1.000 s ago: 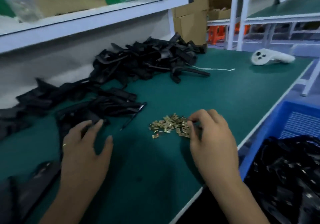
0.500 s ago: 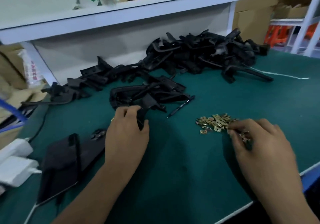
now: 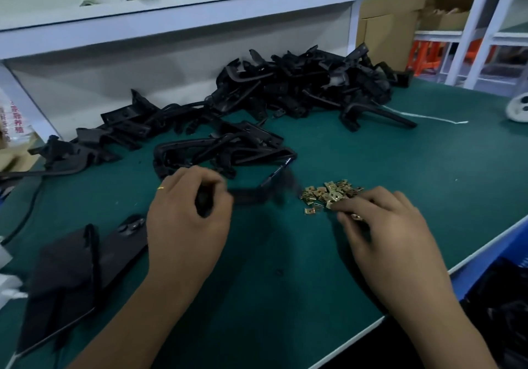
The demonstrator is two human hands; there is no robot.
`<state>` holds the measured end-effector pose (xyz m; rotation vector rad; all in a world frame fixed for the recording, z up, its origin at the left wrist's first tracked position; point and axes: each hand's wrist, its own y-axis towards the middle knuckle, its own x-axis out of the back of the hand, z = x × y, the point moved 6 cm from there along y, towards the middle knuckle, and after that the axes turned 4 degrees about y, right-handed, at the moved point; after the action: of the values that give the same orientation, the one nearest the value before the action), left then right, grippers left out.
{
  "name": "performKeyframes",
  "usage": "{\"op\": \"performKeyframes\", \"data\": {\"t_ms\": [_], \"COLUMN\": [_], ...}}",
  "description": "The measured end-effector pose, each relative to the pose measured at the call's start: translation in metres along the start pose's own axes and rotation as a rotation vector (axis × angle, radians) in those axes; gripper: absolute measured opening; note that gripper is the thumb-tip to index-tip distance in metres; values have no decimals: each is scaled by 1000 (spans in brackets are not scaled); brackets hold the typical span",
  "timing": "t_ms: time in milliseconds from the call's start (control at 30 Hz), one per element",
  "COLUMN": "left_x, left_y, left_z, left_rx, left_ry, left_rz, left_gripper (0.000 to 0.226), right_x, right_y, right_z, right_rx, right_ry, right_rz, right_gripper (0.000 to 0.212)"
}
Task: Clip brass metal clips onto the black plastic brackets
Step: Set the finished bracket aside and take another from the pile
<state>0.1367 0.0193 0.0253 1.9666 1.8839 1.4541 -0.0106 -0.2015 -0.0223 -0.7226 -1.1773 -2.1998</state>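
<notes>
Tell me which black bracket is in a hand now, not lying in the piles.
The black bracket gripped by the left hand, blurred, stretching toward the brass clips. All other brackets lie untouched in the piles behind.

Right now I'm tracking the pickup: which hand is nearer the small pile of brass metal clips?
Right. The right hand touches the near edge of the pile of brass metal clips; the left hand is off to its left, gripping a black plastic bracket.

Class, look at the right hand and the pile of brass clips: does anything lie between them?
Nothing visible does. The right hand already has its fingertips at the near edge of the brass clips on the green mat.
</notes>
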Motion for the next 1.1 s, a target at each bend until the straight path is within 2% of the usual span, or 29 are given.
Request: {"op": "performKeyframes", "data": {"t_ms": [100, 200, 333, 533, 733, 867, 967, 1033, 1100], "left_x": [1, -8, -11, -11, -14, -24, -46, -56, -56], "left_y": [2, 3, 2, 5, 6, -2, -14, -20, -19], "left_z": [2, 10, 15, 24, 25, 6, -10, -13, -9], "left_rx": [4, 55, 83, 197, 155, -74, -265, -302, -241], "left_ry": [299, 483, 344, 124, 166, 252, 233, 217, 180], "left_rz": [-10, 119, 171, 184, 246, 282, 480, 559, 552], "left_gripper": [14, 19, 23, 18, 20, 24, 42, 51, 56], "right_x": [-2, -3, -7, -6, -8, -5, -3, -3, -4], "right_y": [1, 1, 0, 1, 1, 2, 4, 5, 5], "right_z": [4, 6, 7, 7, 12, 15, 16, 15, 15], "right_rx": [55, 77, 55, 46, 92, 119, 115, 105, 109], "right_ry": [-57, -110, -154, -128, -162, -122, -83, -53, -27], "right_rz": [27, 51, 95, 100, 143, 141, 143, 151, 158], "right_gripper": [18, 23, 36, 18, 26, 10, 4, 10, 17]}}
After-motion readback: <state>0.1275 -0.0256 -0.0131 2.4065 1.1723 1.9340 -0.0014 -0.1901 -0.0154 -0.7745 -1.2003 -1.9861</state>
